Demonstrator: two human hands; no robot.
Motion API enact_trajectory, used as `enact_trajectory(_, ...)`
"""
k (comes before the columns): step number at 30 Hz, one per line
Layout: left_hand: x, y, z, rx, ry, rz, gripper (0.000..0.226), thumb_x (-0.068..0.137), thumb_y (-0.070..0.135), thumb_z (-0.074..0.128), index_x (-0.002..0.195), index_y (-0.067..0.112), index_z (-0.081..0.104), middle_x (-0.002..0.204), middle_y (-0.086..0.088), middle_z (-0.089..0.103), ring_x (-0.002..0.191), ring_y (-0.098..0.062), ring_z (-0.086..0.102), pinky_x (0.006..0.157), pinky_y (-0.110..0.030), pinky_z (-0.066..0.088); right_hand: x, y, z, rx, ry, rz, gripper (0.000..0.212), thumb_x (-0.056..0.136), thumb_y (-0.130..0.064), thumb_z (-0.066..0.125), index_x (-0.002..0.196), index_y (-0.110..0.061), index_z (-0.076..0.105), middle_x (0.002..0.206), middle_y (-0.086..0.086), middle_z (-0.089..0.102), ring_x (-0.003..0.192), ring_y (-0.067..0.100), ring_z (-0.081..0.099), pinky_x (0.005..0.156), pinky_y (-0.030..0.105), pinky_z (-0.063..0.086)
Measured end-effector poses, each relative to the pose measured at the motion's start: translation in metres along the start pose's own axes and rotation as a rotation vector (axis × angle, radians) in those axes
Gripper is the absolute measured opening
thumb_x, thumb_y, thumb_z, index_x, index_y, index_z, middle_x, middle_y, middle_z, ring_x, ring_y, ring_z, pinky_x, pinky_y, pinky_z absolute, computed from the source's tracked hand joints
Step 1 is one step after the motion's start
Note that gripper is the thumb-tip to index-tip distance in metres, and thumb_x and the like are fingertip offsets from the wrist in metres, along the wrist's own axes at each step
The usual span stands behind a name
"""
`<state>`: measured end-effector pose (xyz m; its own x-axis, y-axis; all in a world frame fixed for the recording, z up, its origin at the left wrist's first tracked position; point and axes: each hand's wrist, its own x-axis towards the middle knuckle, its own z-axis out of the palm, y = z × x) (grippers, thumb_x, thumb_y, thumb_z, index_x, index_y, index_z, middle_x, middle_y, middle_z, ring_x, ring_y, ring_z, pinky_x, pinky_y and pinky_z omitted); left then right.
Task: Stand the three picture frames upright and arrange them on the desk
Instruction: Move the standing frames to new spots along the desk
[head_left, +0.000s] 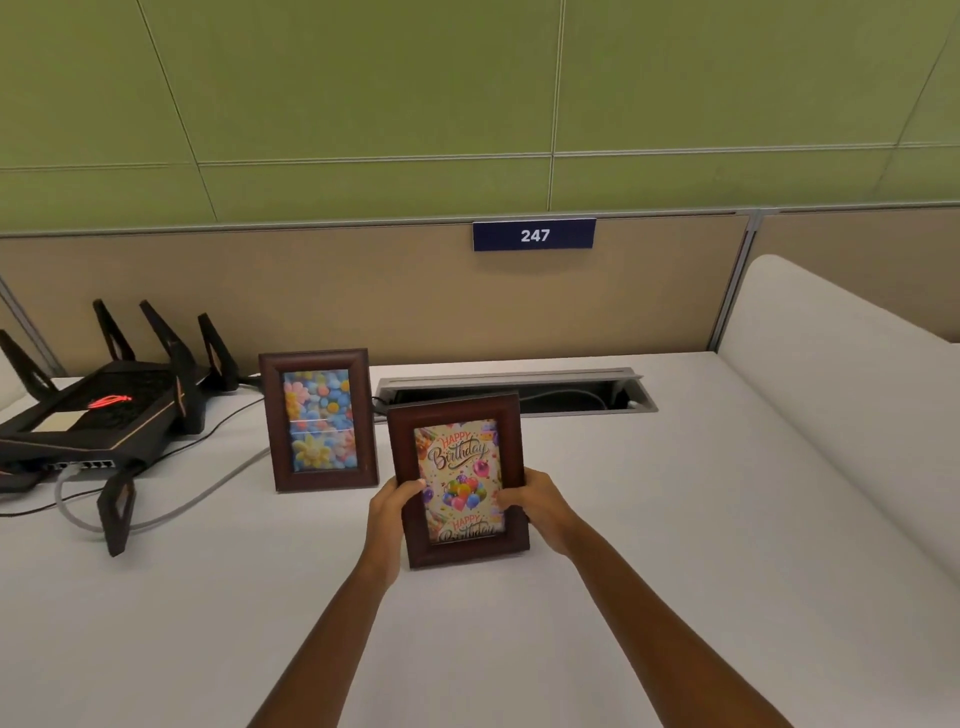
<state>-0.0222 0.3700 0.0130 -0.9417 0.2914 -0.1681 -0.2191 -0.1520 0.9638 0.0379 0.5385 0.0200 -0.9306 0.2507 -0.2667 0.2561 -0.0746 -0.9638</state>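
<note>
A dark wooden picture frame with a flower picture (318, 420) stands upright on the white desk (649, 519), left of centre. A second dark wooden frame with a "Happy Birthday" balloon card (457, 478) is upright in front and to the right of it. My left hand (392, 506) grips its left edge, thumb on the front. My right hand (537, 506) grips its right edge the same way. Whether its bottom edge touches the desk I cannot tell. No third frame is in view.
A black router (98, 415) with several antennas and trailing cables sits at the far left. An open cable slot (519, 395) runs along the desk's back, behind the birthday frame. A tan partition with a blue "247" sign (534, 235) backs the desk; a white divider (841, 374) rises at right.
</note>
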Motion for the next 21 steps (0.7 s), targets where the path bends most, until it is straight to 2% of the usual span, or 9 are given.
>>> enact_trajectory(5, 0.007, -0.001, 0.04, -0.022, -0.062, 0.004, 0.02, 0.093, 0.012, 0.041, 0.109, 0.013, 0.052, 0.113, -0.007, 0.059, 0.097, -0.023, 0.058, 0.081, -0.032, 0.049, -0.006, -0.008, -0.035, 0.031, 0.083, -0.064, 0.034, 0.077, 0.007, 0.054, 0.104, -0.013, 0.055, 0.104, 0.006, 0.064, 0.091, 0.022, 0.063, 0.069, 0.026, 0.055)
enact_trajectory(10, 0.009, -0.001, 0.1, 0.057, -0.162, 0.027, 0.032, 0.093, 0.011, 0.041, 0.125, 0.008, 0.045, 0.12, -0.007, 0.055, 0.106, -0.024, 0.054, 0.09, -0.036, 0.046, -0.017, -0.012, -0.087, 0.09, 0.213, -0.104, 0.035, 0.075, 0.009, 0.053, 0.101, -0.015, 0.057, 0.101, 0.007, 0.066, 0.089, 0.024, 0.065, 0.064, 0.026, 0.057)
enact_trajectory(12, 0.009, -0.004, 0.125, 0.117, -0.213, 0.033, 0.033, 0.093, 0.011, 0.043, 0.126, 0.006, 0.043, 0.125, -0.01, 0.054, 0.112, -0.026, 0.053, 0.093, -0.037, 0.045, -0.02, -0.012, -0.11, 0.148, 0.274, -0.117, 0.037, 0.074, 0.011, 0.052, 0.103, -0.01, 0.058, 0.098, 0.008, 0.067, 0.09, 0.027, 0.066, 0.064, 0.029, 0.057)
enact_trajectory(17, 0.008, -0.023, 0.176, 0.286, -0.328, 0.038, 0.032, 0.094, 0.01, 0.042, 0.126, 0.005, 0.042, 0.13, -0.015, 0.052, 0.107, -0.017, 0.051, 0.09, -0.028, 0.045, -0.025, -0.011, -0.168, 0.29, 0.441, -0.135, 0.037, 0.076, 0.012, 0.051, 0.106, -0.009, 0.056, 0.103, 0.012, 0.065, 0.091, 0.032, 0.064, 0.068, 0.037, 0.056)
enact_trajectory(21, 0.016, -0.03, 0.216, 0.351, -0.393, 0.003, 0.036, 0.094, 0.012, 0.043, 0.13, 0.008, 0.039, 0.134, -0.014, 0.049, 0.12, -0.024, 0.048, 0.102, -0.036, 0.042, -0.021, -0.017, -0.214, 0.255, 0.535, -0.125, 0.036, 0.077, 0.011, 0.052, 0.107, -0.009, 0.055, 0.104, 0.013, 0.064, 0.09, 0.031, 0.064, 0.066, 0.036, 0.055)
